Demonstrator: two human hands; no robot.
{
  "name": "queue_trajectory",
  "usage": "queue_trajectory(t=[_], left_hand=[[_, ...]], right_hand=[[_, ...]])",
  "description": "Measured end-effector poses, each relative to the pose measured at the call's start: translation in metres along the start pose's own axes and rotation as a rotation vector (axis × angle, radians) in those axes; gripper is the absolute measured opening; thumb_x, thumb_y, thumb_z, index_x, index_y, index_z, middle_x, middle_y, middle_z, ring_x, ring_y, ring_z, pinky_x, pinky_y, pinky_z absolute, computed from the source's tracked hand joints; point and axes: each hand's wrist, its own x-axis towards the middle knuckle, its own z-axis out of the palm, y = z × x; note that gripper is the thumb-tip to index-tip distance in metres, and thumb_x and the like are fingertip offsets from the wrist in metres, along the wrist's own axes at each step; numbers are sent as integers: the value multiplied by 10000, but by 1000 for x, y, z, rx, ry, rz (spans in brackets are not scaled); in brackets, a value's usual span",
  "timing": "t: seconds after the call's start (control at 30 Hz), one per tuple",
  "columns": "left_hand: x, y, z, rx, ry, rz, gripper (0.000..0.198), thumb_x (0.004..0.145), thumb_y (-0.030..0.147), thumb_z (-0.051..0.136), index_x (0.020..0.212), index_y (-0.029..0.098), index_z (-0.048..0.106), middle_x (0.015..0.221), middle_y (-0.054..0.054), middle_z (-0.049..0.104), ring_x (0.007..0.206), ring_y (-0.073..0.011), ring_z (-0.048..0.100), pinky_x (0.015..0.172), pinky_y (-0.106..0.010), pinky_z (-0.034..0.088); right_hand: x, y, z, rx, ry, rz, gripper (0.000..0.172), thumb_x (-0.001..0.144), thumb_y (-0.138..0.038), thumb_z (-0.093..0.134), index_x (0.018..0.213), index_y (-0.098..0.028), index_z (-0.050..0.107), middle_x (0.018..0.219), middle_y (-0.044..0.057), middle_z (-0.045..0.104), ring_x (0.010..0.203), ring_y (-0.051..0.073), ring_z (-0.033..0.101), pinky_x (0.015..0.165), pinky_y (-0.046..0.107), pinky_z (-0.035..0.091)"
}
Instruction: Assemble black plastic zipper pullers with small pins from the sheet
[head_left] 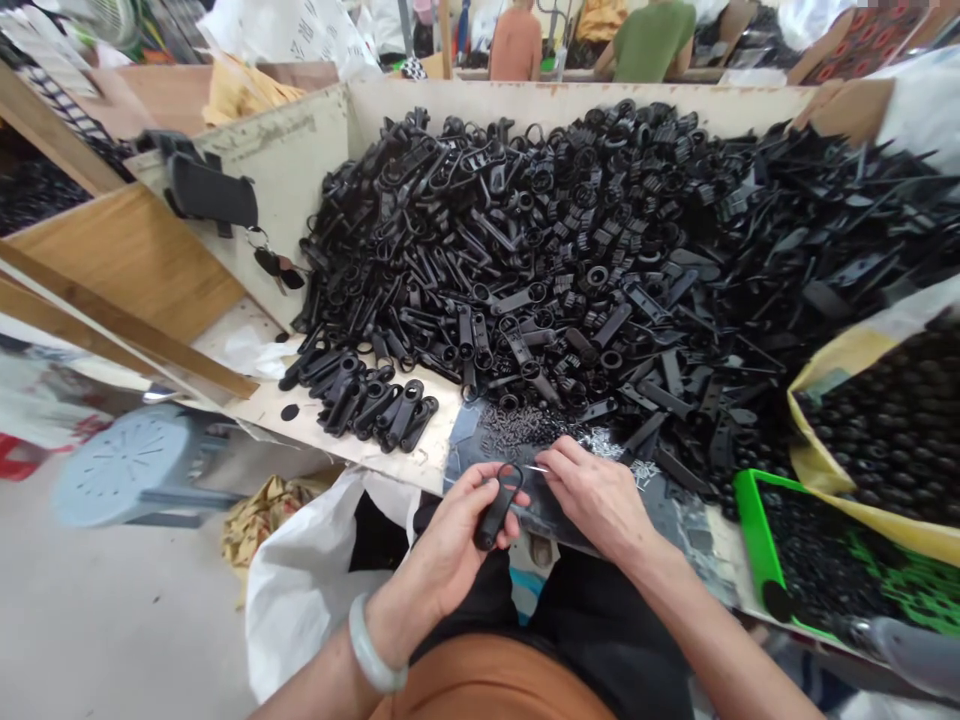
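My left hand [469,530], with a pale bangle at the wrist, holds a black plastic part [495,512] that has a ring at its upper end. Close to that ring, my right hand [589,490] pinches a thin, shiny metal pin [535,468] between thumb and fingertips. Just beyond my hands lie small dark metal pieces [517,425] and a scatter of silvery pins [604,442]. A group of similar black parts [375,405] sits on the board to the left, and a large heap of black parts [540,230] rises behind.
At the right are a green tray [761,540] of small black pieces and a yellow-edged sack [814,440] of round black pieces. A white sack [289,580] hangs by my left arm, with a blue-grey stool [131,465] beyond. Other people [652,40] are at the back.
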Motion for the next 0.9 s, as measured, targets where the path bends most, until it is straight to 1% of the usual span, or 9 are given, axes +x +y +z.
queue_trajectory(t=[0.17,0.27,0.37,0.53,0.63,0.7,0.8,0.87,0.9], left_hand=[[-1,8,-2,-107,31,-69,268,879,219,683,1116,96,667,788,-60,682,588,-100,554,581,-203,415],[-2,13,0,-146,36,-112,233,922,207,640,1112,80,684,791,-68,669,598,-99,552,600,-200,433],[-2,14,3,-144,17,-143,250,941,200,610,1141,76,692,784,-67,663,583,-95,543,587,-195,428],[-1,13,4,-114,-37,-128,288,914,246,651,1158,99,695,814,-72,681,599,-108,567,572,-205,422],[3,10,3,-79,-61,-96,295,882,246,698,1144,110,689,839,-80,702,623,-118,591,573,-211,426],[5,9,2,-60,-72,-70,305,873,241,712,1146,111,678,870,-92,720,647,-124,614,585,-214,439],[6,7,2,-48,-70,-36,313,884,237,706,1170,124,653,939,-109,740,713,-145,658,654,-236,491],[5,6,4,-33,-51,-24,320,893,248,704,1186,141,637,963,-107,740,767,-167,681,734,-280,535],[4,6,6,-19,-42,-22,327,894,260,704,1193,150,631,965,-101,736,787,-177,686,765,-305,550]], right_hand=[[-1,11,-4,45,87,41,233,1052,-267,494,999,-250,720,977,8,727,761,146,718,599,251,423],[13,22,-13,125,228,139,242,1054,-318,508,977,-249,727,990,8,733,799,143,718,669,241,466],[33,33,-26,84,291,248,245,1051,-317,503,1038,-241,735,1052,34,736,855,171,715,677,263,462],[51,42,-34,-3,222,283,140,956,-296,642,1032,-251,750,1071,39,721,749,186,694,564,276,370],[55,46,-32,-4,186,293,120,930,-273,653,988,-250,755,1056,41,720,722,174,687,561,270,381],[54,49,-34,21,198,310,144,946,-292,630,994,-253,760,1063,46,732,754,183,701,596,276,429],[42,50,-42,80,266,341,248,999,-340,567,1137,-248,751,1094,55,764,865,209,727,713,302,510],[25,40,-46,196,322,337,327,1032,-378,517,1234,-226,725,1052,55,786,838,199,729,739,301,539],[15,31,-46,368,350,307,336,1027,-408,534,1211,-217,741,968,49,792,754,191,718,683,289,542]])
